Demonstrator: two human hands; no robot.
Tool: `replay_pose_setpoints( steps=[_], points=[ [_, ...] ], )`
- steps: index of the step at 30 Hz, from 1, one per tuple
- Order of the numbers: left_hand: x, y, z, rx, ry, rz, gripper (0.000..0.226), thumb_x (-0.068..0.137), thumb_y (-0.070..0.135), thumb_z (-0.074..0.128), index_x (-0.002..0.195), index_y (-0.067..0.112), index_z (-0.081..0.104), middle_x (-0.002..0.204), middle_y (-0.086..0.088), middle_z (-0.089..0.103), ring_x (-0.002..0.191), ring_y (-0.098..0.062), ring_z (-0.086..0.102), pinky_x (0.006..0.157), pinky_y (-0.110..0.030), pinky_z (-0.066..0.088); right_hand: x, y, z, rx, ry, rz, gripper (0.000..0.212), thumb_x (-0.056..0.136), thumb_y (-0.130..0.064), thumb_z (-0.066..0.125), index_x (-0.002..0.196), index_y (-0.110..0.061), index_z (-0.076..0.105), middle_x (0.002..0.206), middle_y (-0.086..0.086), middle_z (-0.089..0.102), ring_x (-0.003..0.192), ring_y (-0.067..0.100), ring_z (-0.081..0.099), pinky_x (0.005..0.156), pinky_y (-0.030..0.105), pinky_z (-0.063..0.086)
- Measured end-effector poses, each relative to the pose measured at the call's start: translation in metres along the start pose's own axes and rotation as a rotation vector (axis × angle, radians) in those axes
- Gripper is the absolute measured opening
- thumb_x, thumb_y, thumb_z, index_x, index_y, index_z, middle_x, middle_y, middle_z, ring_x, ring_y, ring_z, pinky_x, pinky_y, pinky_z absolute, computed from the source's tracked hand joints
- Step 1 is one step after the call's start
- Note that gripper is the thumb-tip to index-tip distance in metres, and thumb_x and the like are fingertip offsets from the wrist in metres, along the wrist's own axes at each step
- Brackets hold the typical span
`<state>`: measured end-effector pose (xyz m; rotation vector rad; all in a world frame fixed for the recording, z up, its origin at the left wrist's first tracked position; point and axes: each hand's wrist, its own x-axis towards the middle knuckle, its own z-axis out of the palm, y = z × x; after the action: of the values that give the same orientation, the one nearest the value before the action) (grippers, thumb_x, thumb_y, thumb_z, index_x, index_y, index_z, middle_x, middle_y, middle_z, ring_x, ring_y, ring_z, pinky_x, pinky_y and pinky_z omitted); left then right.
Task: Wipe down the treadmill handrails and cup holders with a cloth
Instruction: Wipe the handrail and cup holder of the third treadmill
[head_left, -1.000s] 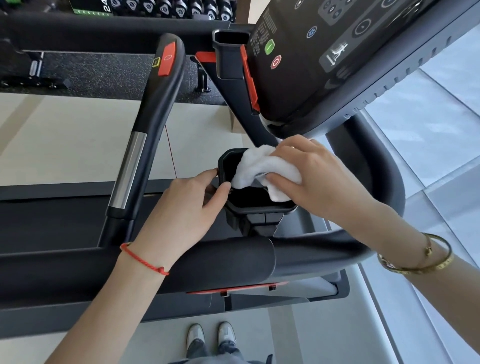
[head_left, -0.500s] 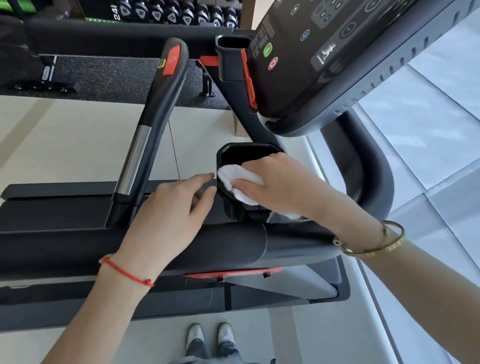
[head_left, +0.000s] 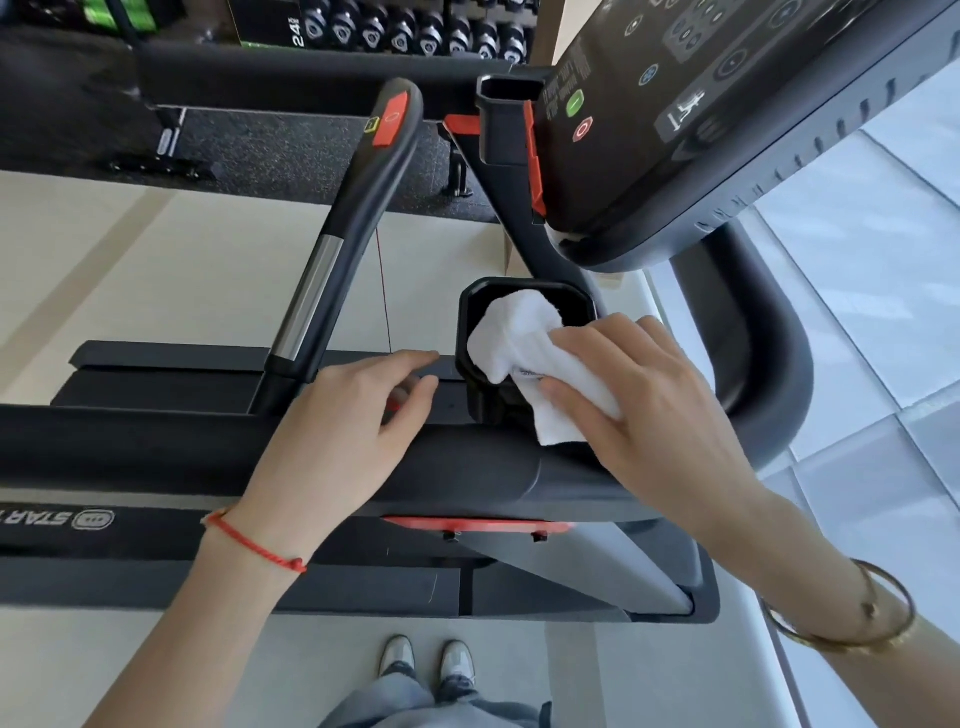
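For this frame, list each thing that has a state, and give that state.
white cloth: bunched, pressed into the cup holder, one end hanging over its near rim
cup holder: open-topped, partly filled by the cloth
right hand: gripping the cloth
left hand: open, holding nothing, over the front handrail
front handrail: bare

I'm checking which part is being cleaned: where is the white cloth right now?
The white cloth is centre-right in the head view, stuffed into the black cup holder below the console, held by the right hand.
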<state>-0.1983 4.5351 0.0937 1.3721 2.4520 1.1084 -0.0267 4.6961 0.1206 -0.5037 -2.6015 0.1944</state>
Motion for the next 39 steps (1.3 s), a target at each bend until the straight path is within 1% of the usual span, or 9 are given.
replay_pose_setpoints(
  steps=[3, 6, 10, 13, 17, 25, 31, 35, 39],
  points=[
    [-0.008, 0.004, 0.003, 0.013, -0.002, 0.024, 0.035, 0.096, 0.036, 0.049, 0.125, 0.029, 0.066, 0.099, 0.011, 0.073, 0.094, -0.008, 0.068, 0.086, -0.037, 0.055, -0.011, -0.003, -0.004, -0.047, 0.028, -0.065, 0.039, 0.100, -0.036, 0.049, 0.135, -0.020, 0.057, 0.093, 0.002, 0.057, 0.082, 0.025, 0.045, 0.077, 0.036, 0.044],
    [-0.016, 0.006, 0.006, 0.054, 0.033, 0.050, 0.032, 0.097, 0.034, 0.049, 0.122, 0.029, 0.067, 0.102, 0.011, 0.073, 0.095, -0.010, 0.068, 0.082, -0.036, 0.056, -0.020, -0.007, -0.009, -0.107, 0.014, -0.109, 0.044, 0.100, -0.042, 0.047, 0.142, -0.029, 0.050, 0.095, 0.000, 0.058, 0.092, 0.024, 0.048, 0.078, 0.028, 0.038],
    [-0.025, 0.003, 0.005, 0.065, 0.077, 0.069, 0.027, 0.097, 0.030, 0.053, 0.117, 0.025, 0.070, 0.099, 0.012, 0.074, 0.089, -0.012, 0.068, 0.077, -0.033, 0.056, -0.026, -0.011, -0.012, -0.076, -0.049, -0.136, 0.040, 0.098, -0.046, 0.048, 0.133, -0.032, 0.059, 0.099, 0.004, 0.058, 0.095, 0.027, 0.051, 0.079, 0.037, 0.045],
    [-0.031, -0.005, 0.001, 0.075, 0.096, 0.099, 0.024, 0.097, 0.027, 0.054, 0.111, 0.020, 0.073, 0.096, 0.009, 0.074, 0.079, -0.012, 0.067, 0.073, -0.034, 0.056, -0.026, -0.015, -0.013, -0.071, -0.083, -0.116, 0.038, 0.098, -0.048, 0.046, 0.132, -0.035, 0.060, 0.102, 0.003, 0.055, 0.087, 0.023, 0.047, 0.076, 0.030, 0.041],
    [-0.039, -0.021, -0.007, 0.108, 0.143, 0.162, 0.019, 0.097, 0.019, 0.058, 0.101, 0.013, 0.075, 0.093, 0.004, 0.075, 0.086, -0.017, 0.068, 0.089, -0.036, 0.051, -0.022, -0.027, -0.006, -0.118, -0.077, -0.100, 0.036, 0.098, -0.048, 0.047, 0.128, -0.036, 0.063, 0.113, -0.002, 0.057, 0.085, 0.021, 0.047, 0.076, 0.023, 0.033],
    [-0.054, -0.067, -0.040, 0.151, 0.163, 0.215, 0.017, 0.098, 0.016, 0.059, 0.106, 0.009, 0.073, 0.102, -0.001, 0.074, 0.096, -0.024, 0.068, 0.093, -0.050, 0.047, -0.020, -0.059, 0.026, -0.154, 0.166, 0.023, 0.027, 0.098, -0.042, 0.053, 0.100, -0.026, 0.074, 0.109, -0.006, 0.066, 0.090, 0.027, 0.054, 0.069, 0.031, 0.042],
    [-0.063, -0.103, -0.069, 0.200, 0.141, 0.211, 0.022, 0.099, 0.019, 0.057, 0.114, 0.011, 0.070, 0.108, -0.002, 0.073, 0.101, -0.025, 0.066, 0.101, -0.050, 0.042, -0.025, -0.073, 0.041, -0.204, 0.336, 0.096, 0.024, 0.099, -0.037, 0.055, 0.096, -0.024, 0.074, 0.106, -0.007, 0.068, 0.091, 0.029, 0.051, 0.071, 0.033, 0.043],
    [-0.064, -0.123, -0.085, 0.202, 0.129, 0.229, 0.021, 0.099, 0.019, 0.057, 0.114, 0.012, 0.070, 0.109, -0.002, 0.072, 0.102, -0.025, 0.065, 0.103, -0.049, 0.041, -0.020, -0.106, 0.056, -0.235, 0.330, 0.049, 0.026, 0.101, -0.040, 0.051, 0.101, -0.026, 0.073, 0.107, -0.007, 0.065, 0.090, 0.027, 0.049, 0.070, 0.022, 0.031],
    [-0.065, -0.139, -0.098, 0.195, 0.111, 0.256, 0.022, 0.099, 0.019, 0.056, 0.115, 0.011, 0.069, 0.110, -0.001, 0.072, 0.101, -0.025, 0.065, 0.102, -0.050, 0.042, 0.003, -0.157, 0.085, -0.227, 0.292, 0.019, 0.026, 0.100, -0.040, 0.053, 0.104, -0.025, 0.074, 0.107, -0.004, 0.066, 0.086, 0.027, 0.049, 0.076, 0.032, 0.044]
  ],
)
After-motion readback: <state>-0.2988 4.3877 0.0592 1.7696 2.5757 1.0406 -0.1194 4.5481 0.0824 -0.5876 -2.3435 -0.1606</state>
